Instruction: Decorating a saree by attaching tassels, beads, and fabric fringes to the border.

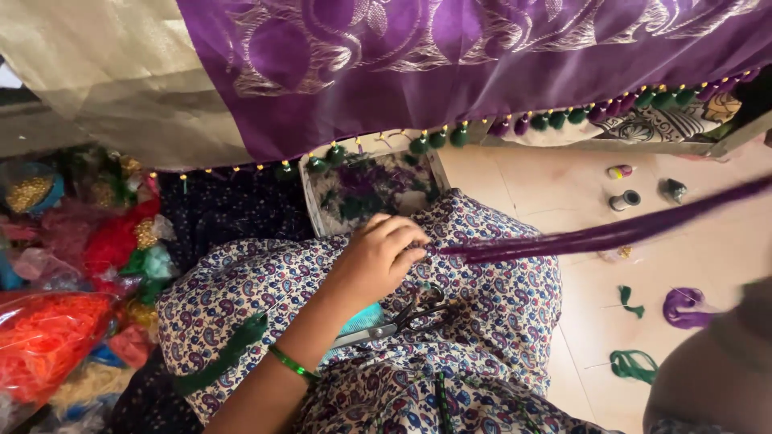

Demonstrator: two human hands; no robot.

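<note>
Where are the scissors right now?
The metal scissors with black handles lie on the person's paisley-print lap, just below the left hand that pinches the purple threads.

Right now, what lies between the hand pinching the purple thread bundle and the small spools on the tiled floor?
Head view: only the taut purple thread bundle spans from the left hand toward the spools, over patterned lap fabric and bare tile.

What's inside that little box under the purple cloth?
The box holds tangled purple and green threads. The purple cloth covers its far end, and the left hand hides the near edge.
</note>
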